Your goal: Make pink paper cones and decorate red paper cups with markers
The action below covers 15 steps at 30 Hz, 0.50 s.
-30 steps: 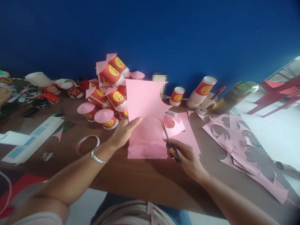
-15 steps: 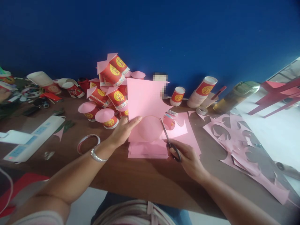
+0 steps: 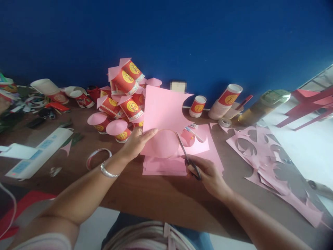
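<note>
My left hand (image 3: 136, 142) pinches the left edge of a pink paper sheet (image 3: 163, 107), its thumb on top. A circle is drawn low on the sheet, and a curved bite is cut from the sheet's right side. My right hand (image 3: 208, 173) grips scissors (image 3: 191, 161) by their dark handles. The blades lie along the right side of the drawn circle, at the paper. Below the held sheet, a stack of pink paper (image 3: 163, 168) lies on the brown table (image 3: 145, 198).
Red paper cups with pink cone tops (image 3: 125, 107) pile up behind my left hand. Stacked cups (image 3: 225, 100), a tape roll (image 3: 224, 122) and a bottle (image 3: 264, 107) stand back right. Pink scraps (image 3: 270, 166) lie at right, a power strip (image 3: 39, 152) at left.
The scissor blades have advanced leftward along the circle's upper right edge. The held sheet has turned slightly clockwise, its top shifting right. My left hand keeps its hold.
</note>
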Available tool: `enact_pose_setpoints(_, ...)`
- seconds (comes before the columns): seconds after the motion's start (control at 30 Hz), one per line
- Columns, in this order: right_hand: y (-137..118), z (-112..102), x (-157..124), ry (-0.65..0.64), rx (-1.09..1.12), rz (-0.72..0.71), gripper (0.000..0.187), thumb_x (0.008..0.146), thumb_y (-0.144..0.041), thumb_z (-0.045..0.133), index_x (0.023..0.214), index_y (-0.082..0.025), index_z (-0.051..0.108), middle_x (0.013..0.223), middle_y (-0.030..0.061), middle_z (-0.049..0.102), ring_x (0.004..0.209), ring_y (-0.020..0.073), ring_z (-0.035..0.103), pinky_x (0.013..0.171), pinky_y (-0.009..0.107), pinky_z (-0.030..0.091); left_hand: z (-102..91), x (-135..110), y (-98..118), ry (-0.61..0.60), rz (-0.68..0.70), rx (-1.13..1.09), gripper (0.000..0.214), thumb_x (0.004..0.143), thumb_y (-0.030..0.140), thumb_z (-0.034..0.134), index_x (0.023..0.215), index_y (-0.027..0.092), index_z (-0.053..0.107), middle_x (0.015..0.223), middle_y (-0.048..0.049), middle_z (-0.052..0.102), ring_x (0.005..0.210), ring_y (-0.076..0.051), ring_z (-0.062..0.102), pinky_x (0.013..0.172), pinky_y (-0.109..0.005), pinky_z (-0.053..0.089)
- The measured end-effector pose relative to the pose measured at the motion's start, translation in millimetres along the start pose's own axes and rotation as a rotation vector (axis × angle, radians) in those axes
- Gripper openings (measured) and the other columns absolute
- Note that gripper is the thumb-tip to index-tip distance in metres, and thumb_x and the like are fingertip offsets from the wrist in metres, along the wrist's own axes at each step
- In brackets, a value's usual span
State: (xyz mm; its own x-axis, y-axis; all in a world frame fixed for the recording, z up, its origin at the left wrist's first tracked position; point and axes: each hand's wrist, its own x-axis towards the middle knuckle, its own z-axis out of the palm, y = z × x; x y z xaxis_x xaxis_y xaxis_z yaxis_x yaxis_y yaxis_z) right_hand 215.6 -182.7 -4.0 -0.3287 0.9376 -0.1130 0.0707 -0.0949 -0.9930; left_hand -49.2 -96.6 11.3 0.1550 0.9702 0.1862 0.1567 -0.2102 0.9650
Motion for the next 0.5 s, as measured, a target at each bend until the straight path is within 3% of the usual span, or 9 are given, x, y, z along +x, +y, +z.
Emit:
enact_pose_setpoints(0.3, 2.9, -3.9, 0.3, -0.028, -0.014, -0.003, 0.053, 0.094, -0.058, 0.063, 0.12, -0.013, 0.073, 0.072, -0.0001, 0.052, 0.065, 0.0123, 0.052, 0.06, 0.027, 0.047, -3.3, 2.8, -2.5, -0.02, -0.015, 0.008, 0.033, 0.089, 0.049, 0.07, 0.089, 0.016, 0.072, 0.097, -0.0072, 0.075, 0.1, -0.027, 0.066, 0.096, -0.039, 0.053)
enact_pose_setpoints(0.5, 4.7, -3.5, 1.3, -0.02, -0.017, -0.004, 0.051, 0.094, -0.057, 0.063, 0.118, -0.013, 0.073, 0.071, -0.0006, 0.052, 0.062, 0.0122, 0.054, 0.06, 0.029, 0.049, -3.8, 3.2, 3.7, -0.015, -0.028, -0.001, 0.035, 0.087, 0.049, 0.072, 0.097, 0.015, 0.074, 0.102, -0.0086, 0.076, 0.104, -0.029, 0.068, 0.096, -0.04, 0.054)
